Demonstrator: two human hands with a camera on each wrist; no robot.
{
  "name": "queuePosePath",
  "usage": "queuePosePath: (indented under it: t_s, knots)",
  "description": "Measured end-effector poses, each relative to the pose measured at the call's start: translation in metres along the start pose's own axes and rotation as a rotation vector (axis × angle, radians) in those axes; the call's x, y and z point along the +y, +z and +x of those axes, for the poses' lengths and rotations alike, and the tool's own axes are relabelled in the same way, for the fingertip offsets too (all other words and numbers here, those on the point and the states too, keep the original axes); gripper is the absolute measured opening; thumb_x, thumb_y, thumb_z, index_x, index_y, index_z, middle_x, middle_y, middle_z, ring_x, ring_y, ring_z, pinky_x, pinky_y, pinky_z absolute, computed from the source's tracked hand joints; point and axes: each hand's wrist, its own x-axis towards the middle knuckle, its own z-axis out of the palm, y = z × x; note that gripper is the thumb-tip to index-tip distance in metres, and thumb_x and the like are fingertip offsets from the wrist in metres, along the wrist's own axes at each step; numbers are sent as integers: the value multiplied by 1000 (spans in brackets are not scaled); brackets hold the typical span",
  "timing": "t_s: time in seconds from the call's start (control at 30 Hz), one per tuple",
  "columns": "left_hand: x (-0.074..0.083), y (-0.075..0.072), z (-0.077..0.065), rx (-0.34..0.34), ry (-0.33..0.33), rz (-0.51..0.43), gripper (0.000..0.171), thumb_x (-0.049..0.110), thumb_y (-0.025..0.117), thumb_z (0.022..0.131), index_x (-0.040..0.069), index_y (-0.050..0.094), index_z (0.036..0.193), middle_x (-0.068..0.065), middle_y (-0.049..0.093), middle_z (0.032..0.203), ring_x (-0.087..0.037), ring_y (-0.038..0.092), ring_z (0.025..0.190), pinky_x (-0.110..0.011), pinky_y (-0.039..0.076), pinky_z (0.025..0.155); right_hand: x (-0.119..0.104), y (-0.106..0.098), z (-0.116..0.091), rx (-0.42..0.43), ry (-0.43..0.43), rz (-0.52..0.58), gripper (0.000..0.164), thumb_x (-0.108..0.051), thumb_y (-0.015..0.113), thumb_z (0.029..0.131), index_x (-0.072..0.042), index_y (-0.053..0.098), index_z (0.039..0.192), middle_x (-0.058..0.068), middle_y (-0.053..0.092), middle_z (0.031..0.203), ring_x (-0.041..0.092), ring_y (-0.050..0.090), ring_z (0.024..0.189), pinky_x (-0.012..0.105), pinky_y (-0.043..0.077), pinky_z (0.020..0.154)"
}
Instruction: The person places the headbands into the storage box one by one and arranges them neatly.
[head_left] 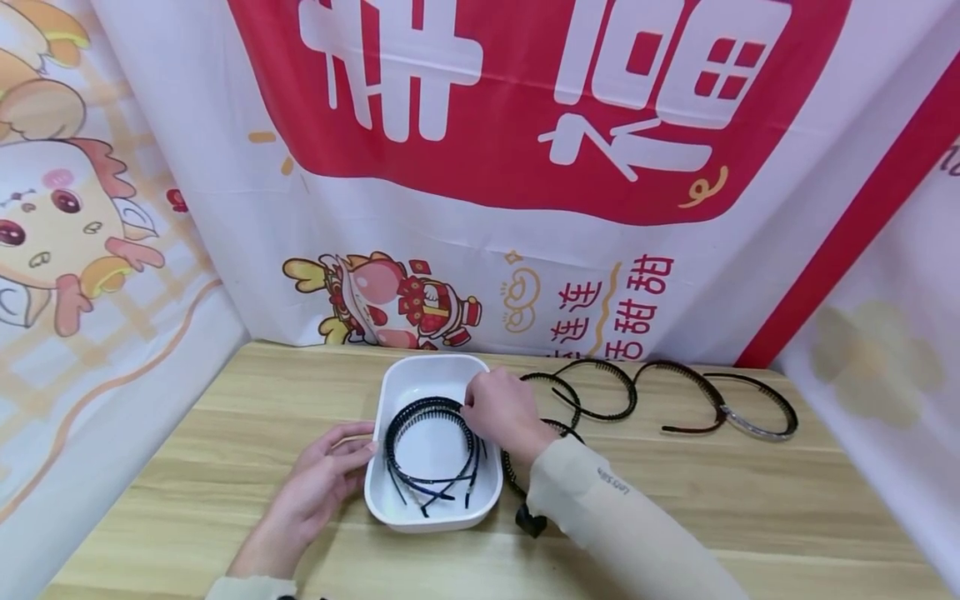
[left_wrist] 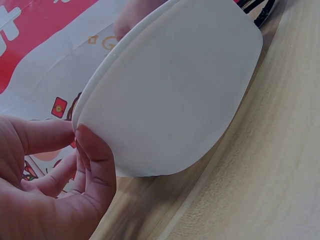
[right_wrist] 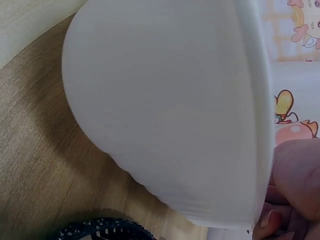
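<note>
A white rectangular plastic tub (head_left: 435,377) stands on the table, holding several black toothed headbands (head_left: 392,437) that overlap in a loose ring. At its left side, my left hand (head_left: 322,479) pinches the rim between thumb and fingers; the left wrist view shows the thumb (left_wrist: 95,150) against the outer wall. My right hand (head_left: 506,408) reaches over the right rim with curled fingers, gripping a headband at the ring's upper right. In the right wrist view the tub's wall (right_wrist: 165,100) covers most of that work, and only the curled right hand (right_wrist: 297,185) shows above the rim.
More headbands (head_left: 600,414) lie in a row on the wooden table (head_left: 637,500), to the tub's right; one has a clear, shiny section (head_left: 757,429). A black bow-like piece (head_left: 531,522) lies under my right forearm. Printed cloth (head_left: 480,192) hangs behind and at both sides.
</note>
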Motion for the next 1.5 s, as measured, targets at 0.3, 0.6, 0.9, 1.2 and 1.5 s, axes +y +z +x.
queuePosePath:
  t_s: [0.3, 0.6, 0.9, 1.2, 1.5]
  knots:
    - [-1, 1, -1, 1, 6, 2, 47, 5, 68, 101, 1, 52, 146, 0, 76, 114, -15, 73, 101, -31, 62, 89, 2, 1, -2, -1, -6, 2, 16, -22, 77, 94, -20, 81, 79, -5, 72, 76, 14, 62, 71, 34, 55, 65]
    - [3, 1, -2, 7, 9, 2, 47, 5, 68, 101, 1, 52, 146, 0, 76, 114, -14, 73, 101, -30, 62, 89, 3, 1, 0, 13, -21, 37, 12, -22, 77, 95, -21, 84, 85, -5, 77, 82, 13, 65, 74, 33, 57, 68]
    - [2, 0, 0, 10, 18, 2, 47, 4, 68, 101, 0, 52, 145, -1, 75, 114, -15, 72, 101, -31, 62, 89, 7, -1, -6, 70, -28, 109, 7, -23, 79, 94, -22, 86, 92, -5, 80, 91, 13, 69, 84, 33, 59, 75]
    - [-8, -3, -2, 17, 4, 4, 44, 3, 68, 101, 0, 54, 143, -1, 75, 112, -15, 72, 101, -31, 62, 89, 22, -1, -24, 208, 6, 443, 8, -24, 78, 96, -21, 85, 97, -8, 79, 87, 7, 64, 75, 26, 55, 68]
    - [-5, -1, 0, 10, 13, 4, 44, 4, 67, 102, 1, 55, 144, 0, 76, 110, -14, 73, 100, -31, 63, 89, 57, -3, -42, 325, 152, 750, 7, -20, 80, 94, -16, 84, 98, -3, 76, 82, 13, 63, 76, 22, 51, 65]
